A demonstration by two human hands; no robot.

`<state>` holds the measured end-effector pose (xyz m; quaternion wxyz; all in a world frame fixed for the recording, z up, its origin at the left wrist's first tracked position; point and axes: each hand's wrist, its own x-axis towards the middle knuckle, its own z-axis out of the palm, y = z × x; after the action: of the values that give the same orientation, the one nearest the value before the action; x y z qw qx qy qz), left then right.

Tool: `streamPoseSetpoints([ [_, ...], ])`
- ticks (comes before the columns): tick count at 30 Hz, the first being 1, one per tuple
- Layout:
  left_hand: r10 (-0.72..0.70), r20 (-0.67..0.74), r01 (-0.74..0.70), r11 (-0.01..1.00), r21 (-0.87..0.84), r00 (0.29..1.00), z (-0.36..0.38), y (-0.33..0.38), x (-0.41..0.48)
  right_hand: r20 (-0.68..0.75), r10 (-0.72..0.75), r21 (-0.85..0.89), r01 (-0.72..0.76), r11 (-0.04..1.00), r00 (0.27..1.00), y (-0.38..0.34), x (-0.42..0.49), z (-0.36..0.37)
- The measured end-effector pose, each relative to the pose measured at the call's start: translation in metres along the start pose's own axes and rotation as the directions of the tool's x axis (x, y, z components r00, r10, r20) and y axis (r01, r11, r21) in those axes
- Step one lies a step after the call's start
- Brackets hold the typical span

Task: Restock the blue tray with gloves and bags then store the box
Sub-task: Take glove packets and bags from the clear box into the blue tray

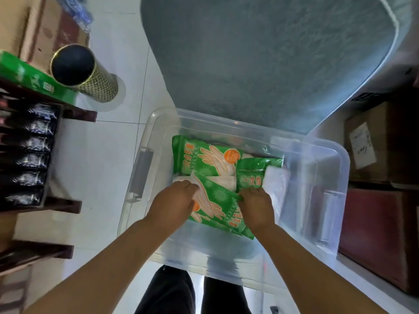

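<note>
A clear plastic storage box (326, 200) stands on the floor below me, holding several green packs of disposable gloves and some clear bags (275, 181). Both my hands are inside it. My left hand (174, 200) and my right hand (258, 206) each grip one side of a small stack of green glove packs (217, 207) near the box's front. Another green glove pack (199, 155) lies flat farther back. No blue tray is in view.
A grey-blue lid or cushion (260, 60) looms just behind the box. A dark shelf with black packets (29, 155) stands left, a gold tube (84, 71) and green carton above it. Cardboard and red boxes (381, 234) sit to the right. White tile floor between.
</note>
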<state>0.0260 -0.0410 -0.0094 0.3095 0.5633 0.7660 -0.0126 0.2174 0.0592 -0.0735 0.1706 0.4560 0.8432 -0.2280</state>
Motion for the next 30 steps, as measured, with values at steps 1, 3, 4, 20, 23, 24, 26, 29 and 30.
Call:
streamPoseSetpoints([
  [1,0.007,-0.035,-0.008,1.0,-0.026,0.999,0.0,0.002,0.001,-0.019,-0.022,0.056,0.023,0.998,1.0,-0.002,-0.005,-0.004],
  [3,0.043,-0.105,-0.052,0.995,-0.084,0.993,0.001,0.009,0.002,-0.076,-0.096,0.12,0.104,0.987,0.993,-0.006,-0.016,-0.015],
  [4,0.075,-0.141,-0.086,0.994,-0.072,0.987,0.002,0.011,0.004,-0.12,-0.138,0.11,0.152,0.982,0.983,-0.008,-0.02,-0.021],
  [20,-0.366,-0.277,0.32,0.927,-0.197,0.888,-0.062,-0.033,-0.04,-0.187,0.045,0.375,0.03,0.926,0.981,-0.024,0.014,-0.051],
  [23,-0.465,-0.279,0.372,0.869,-0.327,0.84,-0.079,-0.051,-0.048,-0.17,-0.125,0.215,0.161,0.963,0.977,-0.043,0.054,-0.042],
  [24,-0.482,-0.283,0.376,0.856,-0.354,0.829,-0.081,-0.054,-0.048,-0.164,-0.187,0.14,0.21,0.968,0.969,-0.05,0.067,-0.038],
  [26,-0.518,-0.292,0.384,0.827,-0.411,0.804,-0.081,-0.059,-0.048,-0.144,-0.274,0.006,0.278,0.961,0.951,-0.062,0.089,-0.027],
  [29,-0.573,-0.31,0.393,0.782,-0.484,0.758,-0.078,-0.068,-0.046,-0.079,-0.258,-0.089,0.251,0.964,0.963,-0.07,0.106,-0.008],
  [30,-0.586,-0.313,0.39,0.768,-0.507,0.747,-0.077,-0.07,-0.046,-0.059,-0.219,-0.106,0.212,0.971,0.974,-0.07,0.108,-0.003],
])
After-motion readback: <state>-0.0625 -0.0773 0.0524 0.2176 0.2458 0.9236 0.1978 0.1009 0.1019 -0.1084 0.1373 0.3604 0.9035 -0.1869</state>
